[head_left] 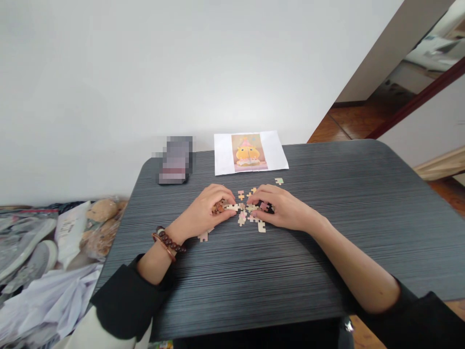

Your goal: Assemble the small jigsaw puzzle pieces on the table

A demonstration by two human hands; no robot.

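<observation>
A small heap of jigsaw puzzle pieces lies on the dark table between my two hands. My left hand is curled, thumb and fingertips closed about a pale puzzle piece, with orange-brown pieces under its palm. Facing it, my right hand curves over the heap's right side, its thumb and fingers around pale pieces and a pink piece inside the curl. Loose pieces lie beside my left wrist and beyond my right hand, where a greenish piece sits alone.
A paper sheet with a printed yellow cartoon figure lies at the table's back edge. Left of it is a blurred, dark phone-like object. Shoes, bags and cloth are piled left of the table. A white wall stands behind.
</observation>
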